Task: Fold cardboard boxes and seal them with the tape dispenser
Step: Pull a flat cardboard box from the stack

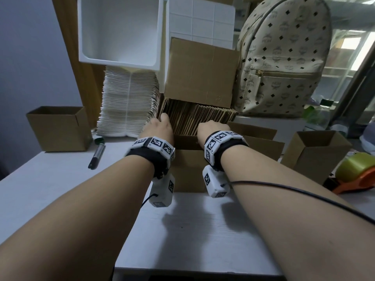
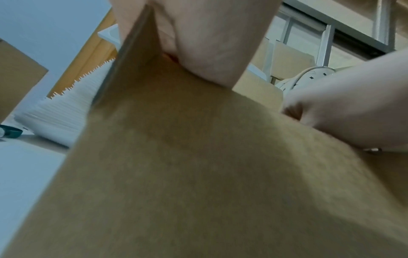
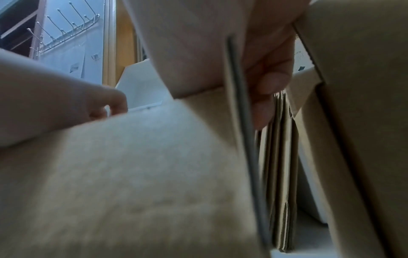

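Observation:
A row of flat brown cardboard boxes (image 1: 194, 118) stands on edge at the back of the white table (image 1: 203, 230). Both hands hold the top edge of the frontmost flat cardboard box (image 1: 188, 169). My left hand (image 1: 162, 122) pinches its left corner, with the thumb on the near face (image 2: 205, 52) and the fingers behind. My right hand (image 1: 211, 127) pinches its right side, and its fingers (image 3: 271, 83) curl behind the sheet's edge (image 3: 240, 122). An orange tape dispenser (image 1: 355, 179) with a yellow-green roll lies at the right edge.
Open folded boxes stand at the left (image 1: 58, 128) and right (image 1: 314, 153). A marker (image 1: 97, 153) lies left of my left wrist. A closed carton (image 1: 200, 72), a white bin (image 1: 119, 31), a stack of white mailers (image 1: 127, 102) and a patterned backpack (image 1: 284, 57) crowd the back.

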Action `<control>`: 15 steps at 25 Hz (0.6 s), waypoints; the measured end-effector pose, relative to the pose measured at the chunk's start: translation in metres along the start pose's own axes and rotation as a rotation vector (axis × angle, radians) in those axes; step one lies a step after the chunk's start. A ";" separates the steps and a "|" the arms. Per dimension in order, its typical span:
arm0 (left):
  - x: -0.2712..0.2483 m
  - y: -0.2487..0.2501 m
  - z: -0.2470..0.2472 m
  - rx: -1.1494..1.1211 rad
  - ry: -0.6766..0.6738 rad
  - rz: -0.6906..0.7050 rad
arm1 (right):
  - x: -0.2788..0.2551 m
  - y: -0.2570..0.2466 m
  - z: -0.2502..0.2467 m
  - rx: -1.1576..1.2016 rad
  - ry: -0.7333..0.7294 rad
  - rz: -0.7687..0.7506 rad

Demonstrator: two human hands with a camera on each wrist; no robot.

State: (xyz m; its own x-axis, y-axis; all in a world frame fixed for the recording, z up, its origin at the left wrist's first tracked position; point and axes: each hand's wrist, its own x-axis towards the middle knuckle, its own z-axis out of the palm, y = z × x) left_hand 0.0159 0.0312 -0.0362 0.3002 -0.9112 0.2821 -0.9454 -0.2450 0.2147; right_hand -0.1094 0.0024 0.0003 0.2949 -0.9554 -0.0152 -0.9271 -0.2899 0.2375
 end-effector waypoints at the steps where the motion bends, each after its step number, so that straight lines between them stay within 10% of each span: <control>1: 0.001 0.001 -0.002 0.008 -0.018 0.003 | -0.001 -0.001 0.001 -0.001 0.004 0.008; 15: -0.011 0.011 -0.022 0.095 -0.228 -0.006 | 0.007 -0.012 0.004 0.013 0.007 0.012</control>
State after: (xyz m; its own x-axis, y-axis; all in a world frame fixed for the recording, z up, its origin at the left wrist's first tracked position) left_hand 0.0048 0.0459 -0.0159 0.2797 -0.9582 0.0609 -0.9546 -0.2708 0.1240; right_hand -0.0972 -0.0008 -0.0066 0.2856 -0.9583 -0.0054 -0.9334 -0.2794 0.2250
